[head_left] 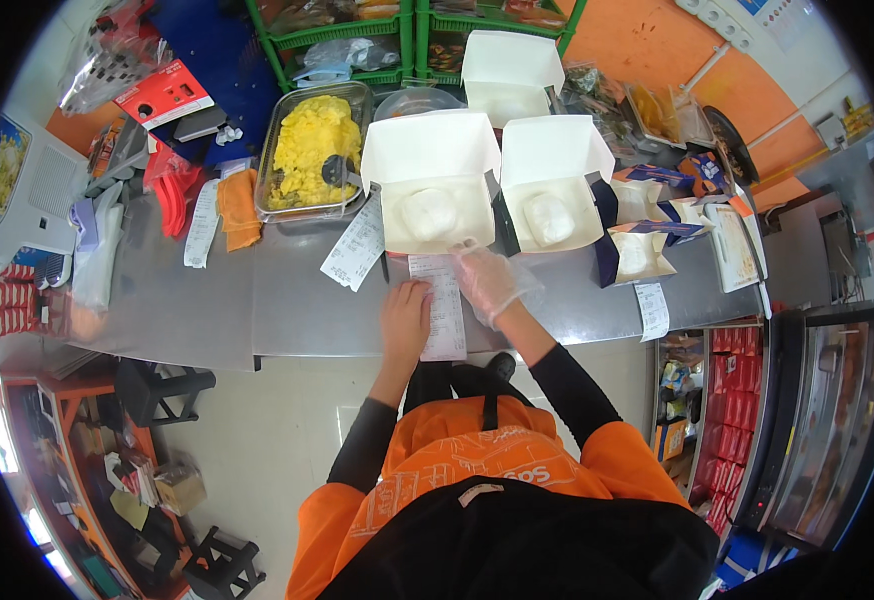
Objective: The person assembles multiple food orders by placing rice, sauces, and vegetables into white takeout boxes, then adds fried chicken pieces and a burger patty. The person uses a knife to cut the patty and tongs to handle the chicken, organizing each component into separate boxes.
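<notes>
the bare left hand (404,318) is lying flat, fingers spread, pinning a long white receipt (442,312) to the steel counter (307,310), while the gloved right hand (489,283) is resting open on its upper edge. the step looks like reading the slip; lifting it would need a pinch. two open white boxes (435,175) with rice are sitting just behind, a tray of yellow food (309,150) to their left.

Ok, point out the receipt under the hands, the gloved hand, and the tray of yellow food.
receipt (446,315), head view, its middle strip between the hands.
right hand (487,282), head view, gloved back of hand.
tray of yellow food (309,148), head view, the yellow heap.
</notes>
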`<action>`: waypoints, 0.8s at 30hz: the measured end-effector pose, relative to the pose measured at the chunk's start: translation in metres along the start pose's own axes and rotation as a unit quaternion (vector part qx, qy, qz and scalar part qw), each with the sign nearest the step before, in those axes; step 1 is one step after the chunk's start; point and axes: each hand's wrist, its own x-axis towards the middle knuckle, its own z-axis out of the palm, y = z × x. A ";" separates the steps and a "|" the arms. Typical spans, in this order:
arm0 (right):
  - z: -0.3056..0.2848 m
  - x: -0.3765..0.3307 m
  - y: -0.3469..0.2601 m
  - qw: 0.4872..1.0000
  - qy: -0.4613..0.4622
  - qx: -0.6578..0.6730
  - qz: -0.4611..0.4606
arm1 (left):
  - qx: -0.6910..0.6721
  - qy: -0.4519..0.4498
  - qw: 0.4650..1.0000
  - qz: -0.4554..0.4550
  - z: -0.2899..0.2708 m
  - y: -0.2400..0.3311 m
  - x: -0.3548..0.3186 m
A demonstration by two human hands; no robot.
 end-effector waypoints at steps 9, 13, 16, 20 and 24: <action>-0.117 -0.037 0.057 0.956 0.066 0.266 0.102 | 0.020 0.296 0.929 -0.221 -0.041 -0.035 -0.063; -0.160 -0.018 0.098 0.931 0.113 0.333 0.103 | 0.098 0.331 0.914 -0.213 -0.030 -0.071 -0.061; -0.165 -0.005 0.110 0.994 0.026 0.103 0.007 | 0.178 0.330 0.880 -0.291 -0.014 -0.072 -0.047; -0.104 -0.030 0.041 0.894 -0.319 0.275 -0.155 | 0.191 0.354 0.851 -0.338 -0.009 -0.069 -0.037; -0.057 -0.044 -0.007 0.867 -0.485 0.053 -0.104 | 0.222 0.333 0.849 -0.345 -0.010 -0.068 -0.034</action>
